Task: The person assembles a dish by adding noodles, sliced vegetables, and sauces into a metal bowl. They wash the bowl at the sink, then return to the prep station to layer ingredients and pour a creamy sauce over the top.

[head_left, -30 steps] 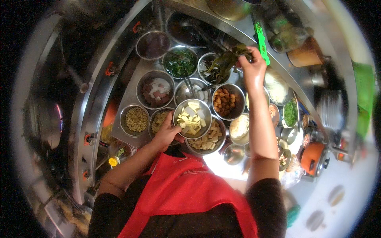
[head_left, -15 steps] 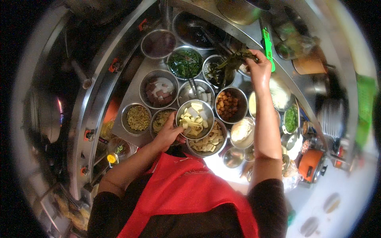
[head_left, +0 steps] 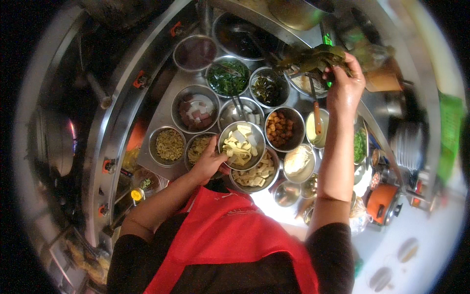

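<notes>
My left hand [head_left: 207,162] grips the rim of a small metal bowl [head_left: 259,157], held over the other bowls. Pale yellow strips and white pieces lie in it. At the far right, my right hand [head_left: 344,81] pinches a clump of dark green leafy strands [head_left: 319,58], raised in the air. Below and left of the clump stands a metal bowl [head_left: 252,93] of similar dark strands. Beneath the clump, a bowl of pale food [head_left: 304,84] is partly hidden. An orange-handled utensil [head_left: 317,117] leans beside my right wrist.
Around the held bowl stand metal bowls of green leaves [head_left: 227,78], pinkish blocks [head_left: 193,112], browned cubes [head_left: 280,130] and tan pieces [head_left: 254,177]. An orange pot [head_left: 383,203] sits at right. At left runs a metal stove edge [head_left: 115,132] with knobs; a flame [head_left: 73,130] shows beyond.
My right hand has moved right and slightly back with the dark green strands, away from their bowl. That bowl and the orange-handled utensil now show more fully. My left hand stays nearly still.
</notes>
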The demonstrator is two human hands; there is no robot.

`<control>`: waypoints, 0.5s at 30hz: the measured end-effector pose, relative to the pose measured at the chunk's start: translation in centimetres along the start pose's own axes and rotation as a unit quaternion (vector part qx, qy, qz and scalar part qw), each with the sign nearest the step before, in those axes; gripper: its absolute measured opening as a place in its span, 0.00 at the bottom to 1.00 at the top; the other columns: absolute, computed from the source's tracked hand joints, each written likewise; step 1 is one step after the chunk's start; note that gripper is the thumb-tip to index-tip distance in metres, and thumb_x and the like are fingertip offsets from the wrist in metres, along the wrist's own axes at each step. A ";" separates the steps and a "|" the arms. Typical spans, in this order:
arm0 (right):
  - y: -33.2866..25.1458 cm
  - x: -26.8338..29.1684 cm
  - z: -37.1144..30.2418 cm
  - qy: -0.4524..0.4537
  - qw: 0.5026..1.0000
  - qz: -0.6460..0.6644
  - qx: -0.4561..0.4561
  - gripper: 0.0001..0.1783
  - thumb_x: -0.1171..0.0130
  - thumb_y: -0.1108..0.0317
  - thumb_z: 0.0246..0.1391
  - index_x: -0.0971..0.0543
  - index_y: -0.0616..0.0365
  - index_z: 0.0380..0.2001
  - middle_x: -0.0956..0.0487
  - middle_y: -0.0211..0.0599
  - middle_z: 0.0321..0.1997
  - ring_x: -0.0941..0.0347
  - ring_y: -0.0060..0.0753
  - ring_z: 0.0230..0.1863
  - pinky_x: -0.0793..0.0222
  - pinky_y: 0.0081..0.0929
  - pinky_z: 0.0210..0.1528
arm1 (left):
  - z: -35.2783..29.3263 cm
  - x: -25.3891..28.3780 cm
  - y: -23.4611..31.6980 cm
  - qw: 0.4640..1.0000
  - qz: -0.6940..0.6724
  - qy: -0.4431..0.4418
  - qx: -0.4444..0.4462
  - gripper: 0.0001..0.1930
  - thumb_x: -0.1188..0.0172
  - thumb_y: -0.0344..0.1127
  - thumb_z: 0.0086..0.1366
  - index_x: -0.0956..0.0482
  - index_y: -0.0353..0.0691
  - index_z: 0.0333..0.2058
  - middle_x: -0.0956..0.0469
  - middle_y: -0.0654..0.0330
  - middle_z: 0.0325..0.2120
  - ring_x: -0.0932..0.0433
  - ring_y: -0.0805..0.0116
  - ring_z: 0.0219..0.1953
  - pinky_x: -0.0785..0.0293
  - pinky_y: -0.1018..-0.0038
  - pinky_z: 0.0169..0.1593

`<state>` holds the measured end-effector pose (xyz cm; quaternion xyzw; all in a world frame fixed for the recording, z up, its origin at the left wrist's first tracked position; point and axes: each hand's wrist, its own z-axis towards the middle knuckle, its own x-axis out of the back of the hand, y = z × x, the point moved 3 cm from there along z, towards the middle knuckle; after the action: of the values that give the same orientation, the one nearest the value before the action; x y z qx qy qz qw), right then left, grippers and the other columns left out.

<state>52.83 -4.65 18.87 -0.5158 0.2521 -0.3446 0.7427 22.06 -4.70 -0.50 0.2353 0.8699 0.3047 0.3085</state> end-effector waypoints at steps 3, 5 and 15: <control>-3.3 -0.5 -1.3 -0.018 0.998 0.057 0.010 0.13 0.45 0.83 0.44 0.24 0.62 0.36 0.23 0.33 0.29 0.30 0.25 0.25 0.34 0.20 0.26 | -0.2 -0.5 0.2 1.000 -0.010 0.017 -0.005 0.32 0.51 0.24 0.62 0.51 0.48 0.62 0.30 0.55 0.45 0.24 0.67 0.31 0.23 0.75 0.25; -5.0 -0.7 -2.8 -0.019 0.998 0.066 0.006 0.13 0.48 0.83 0.44 0.24 0.65 0.36 0.23 0.36 0.29 0.31 0.23 0.23 0.34 0.19 0.24 | -0.2 -0.7 0.1 0.999 -0.011 0.022 -0.020 0.31 0.52 0.24 0.61 0.52 0.48 0.61 0.30 0.54 0.45 0.24 0.67 0.30 0.23 0.75 0.25; 0.4 -1.4 -15.4 -0.316 0.902 -0.217 -0.199 0.22 0.42 0.82 0.39 0.26 0.64 0.43 0.23 0.40 0.41 0.25 0.35 0.40 0.28 0.29 0.41 | -0.9 -1.6 0.1 0.997 -0.026 -0.044 -0.063 0.30 0.53 0.24 0.60 0.51 0.47 0.60 0.30 0.54 0.43 0.24 0.68 0.25 0.24 0.77 0.25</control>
<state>40.84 -12.59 13.32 -0.7764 -0.0512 -0.2586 0.5725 22.52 -5.95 0.75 0.2063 0.8403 0.3399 0.3685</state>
